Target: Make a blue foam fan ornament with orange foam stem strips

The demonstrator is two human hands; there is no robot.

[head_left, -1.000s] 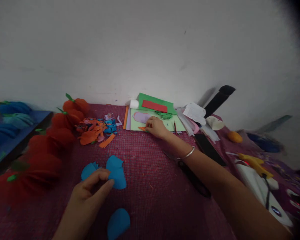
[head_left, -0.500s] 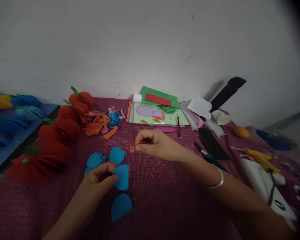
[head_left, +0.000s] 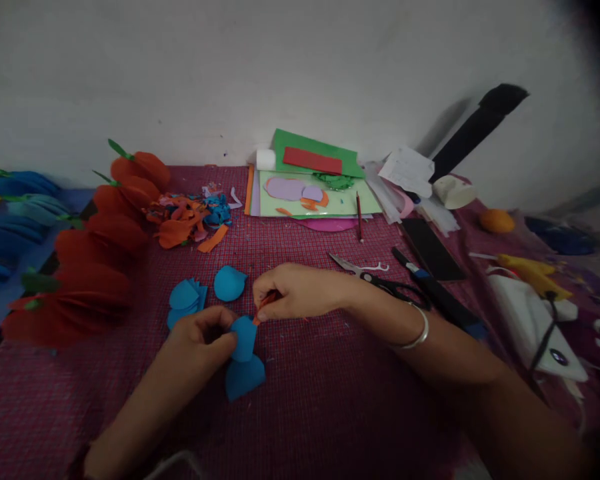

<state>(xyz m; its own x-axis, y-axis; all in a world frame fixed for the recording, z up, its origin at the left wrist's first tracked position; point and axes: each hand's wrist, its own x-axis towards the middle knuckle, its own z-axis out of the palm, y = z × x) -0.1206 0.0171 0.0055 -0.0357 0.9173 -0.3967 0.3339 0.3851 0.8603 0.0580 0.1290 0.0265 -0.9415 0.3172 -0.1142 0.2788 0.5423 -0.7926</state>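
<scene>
My left hand [head_left: 200, 347] pinches a rounded blue foam-sheet piece [head_left: 244, 340] by its left side. My right hand [head_left: 287, 293] is closed on a small orange strip [head_left: 255, 321], whose tip touches the upper right edge of that blue piece; the rest is hidden by my fingers. Just below lies another blue piece [head_left: 245, 378], partly covered by the held one. Above the hands rests a single round blue piece [head_left: 230, 283], and to its left a stack of blue pieces [head_left: 186, 297].
Red pumpkin shapes [head_left: 95, 247] line the left, beside a heap of scraps [head_left: 180, 220]. Foam sheets [head_left: 320, 193] and a pencil [head_left: 359, 217] lie at the back. Scissors [head_left: 380, 280], a black-handled cutter [head_left: 430, 287] and a yellow glue gun [head_left: 530, 273] are on the right.
My right hand has come down and left, bringing the orange strip to the blue piece's edge. The scissors, formerly behind my right arm, now show. The view has tipped downward.
</scene>
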